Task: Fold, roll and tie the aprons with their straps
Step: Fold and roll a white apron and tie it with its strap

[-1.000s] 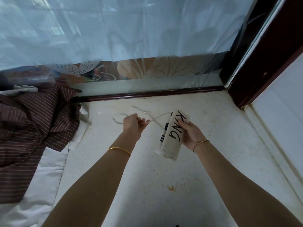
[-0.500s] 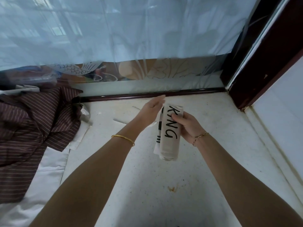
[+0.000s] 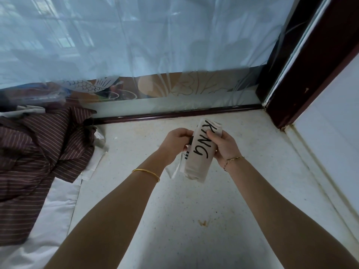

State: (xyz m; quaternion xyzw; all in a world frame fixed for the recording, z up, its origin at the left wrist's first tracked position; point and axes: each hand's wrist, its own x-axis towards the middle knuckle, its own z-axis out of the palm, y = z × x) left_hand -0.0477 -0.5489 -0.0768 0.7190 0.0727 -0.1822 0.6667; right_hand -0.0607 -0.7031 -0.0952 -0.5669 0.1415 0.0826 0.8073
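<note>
The right hand (image 3: 226, 147) closes its grip round the rolled apron (image 3: 201, 152); opposite it, the left hand (image 3: 173, 144) pinches the roll's edge, with a strap (image 3: 177, 170) dangling just below that grip

A home: sheer curtain (image 3: 136, 35) over fish-etched glass (image 3: 194, 88), striped cloth (image 3: 38, 152) heaped on speckled stone ledge (image 3: 174, 220).

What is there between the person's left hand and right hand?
In the head view, the rolled apron with black letters lies between the left hand and the right hand; both hold it.
</note>
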